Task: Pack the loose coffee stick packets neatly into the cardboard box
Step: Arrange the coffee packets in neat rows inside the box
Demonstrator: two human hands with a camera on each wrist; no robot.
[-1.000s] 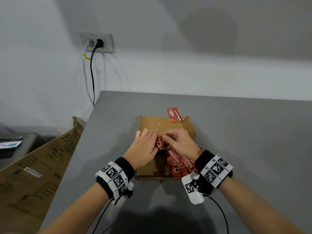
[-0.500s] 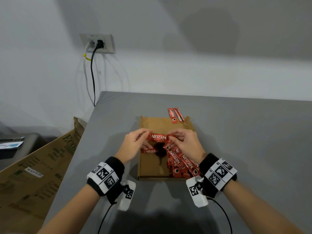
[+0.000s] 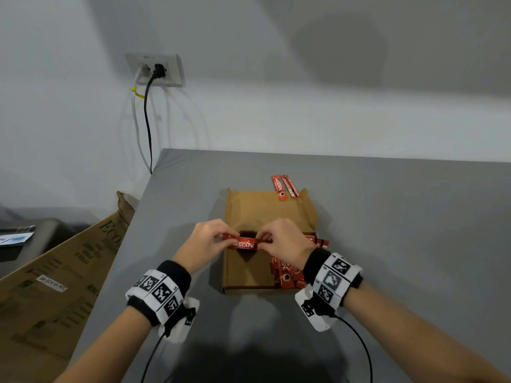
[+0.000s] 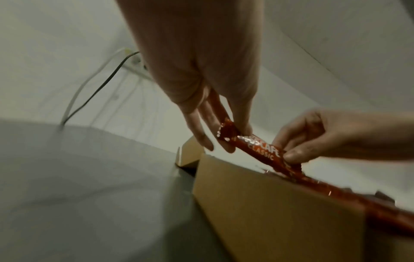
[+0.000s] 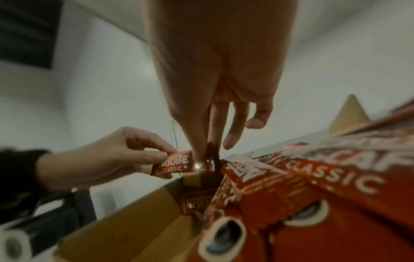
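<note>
The left hand point(image 3: 206, 241) and right hand point(image 3: 284, 244) each pinch one end of a red foil coffee stick packet point(image 3: 243, 243) held level above the open brown cardboard box point(image 3: 240, 275).

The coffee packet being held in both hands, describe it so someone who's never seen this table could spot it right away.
On the grey table sits an open cardboard box. Over its middle, the left hand and right hand each pinch one end of a red coffee stick packet. It is the only packet held up crosswise; the others lie heaped at the box's right side or on the table behind it.
</note>
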